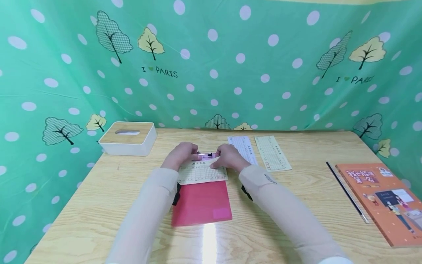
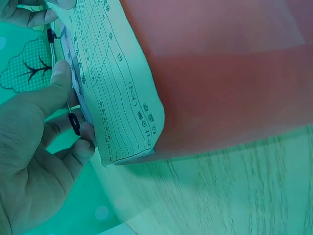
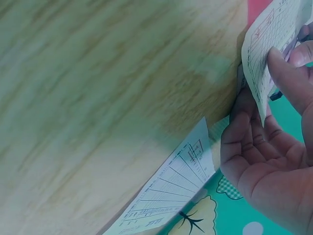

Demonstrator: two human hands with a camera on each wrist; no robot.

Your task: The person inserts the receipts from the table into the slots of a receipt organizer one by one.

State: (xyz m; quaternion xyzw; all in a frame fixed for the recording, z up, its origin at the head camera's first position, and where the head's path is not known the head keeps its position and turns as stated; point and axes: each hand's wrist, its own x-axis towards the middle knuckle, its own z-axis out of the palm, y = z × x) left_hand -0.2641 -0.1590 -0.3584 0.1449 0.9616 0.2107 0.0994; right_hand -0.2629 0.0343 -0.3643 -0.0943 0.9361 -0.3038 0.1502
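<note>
Sleeves nearest, flanking red clip folder. My left hand pinches wire clip at folder's top edge; right hand pinches printed form slip over folder's upper half. Slip likely light, floppy, tear-prone: take by edges.

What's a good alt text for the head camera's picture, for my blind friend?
A person's left hand grips the metal clip of a red folder while the right hand pinches a printed form over it. Around them on the wooden table are a tissue box, two more forms, a pencil and an orange book.
</note>
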